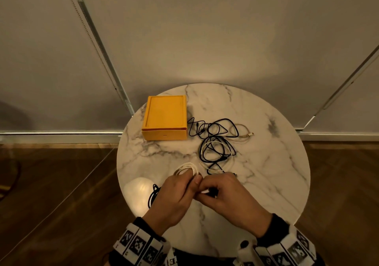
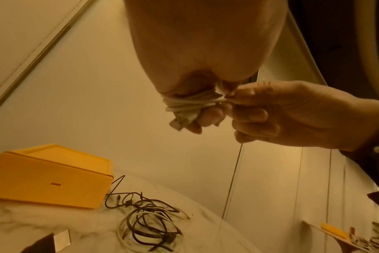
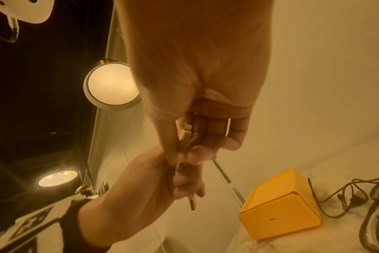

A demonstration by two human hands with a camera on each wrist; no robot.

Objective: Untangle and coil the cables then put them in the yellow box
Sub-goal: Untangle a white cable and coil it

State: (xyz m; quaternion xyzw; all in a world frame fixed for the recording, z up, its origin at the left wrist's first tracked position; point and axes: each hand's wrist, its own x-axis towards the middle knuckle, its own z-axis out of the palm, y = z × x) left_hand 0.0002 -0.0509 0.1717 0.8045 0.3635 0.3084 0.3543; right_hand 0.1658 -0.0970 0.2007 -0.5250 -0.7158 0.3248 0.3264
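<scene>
Marble bench (image 1: 266, 163) carries the yellow box (image 1: 165, 118) beside tangled cables (image 1: 215, 142); my left hand (image 1: 176, 194) grips a white coil (image 1: 187, 168), my right hand (image 1: 223, 192) pinches its end.

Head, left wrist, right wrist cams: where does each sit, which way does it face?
Head: above, looking down at the table; both hands and wristbands show.
Left wrist: under the left hand, looking along it at the white coil; the right hand enters from the right.
Right wrist: under the right hand, facing the left hand.
Shared: all three show the box.
</scene>
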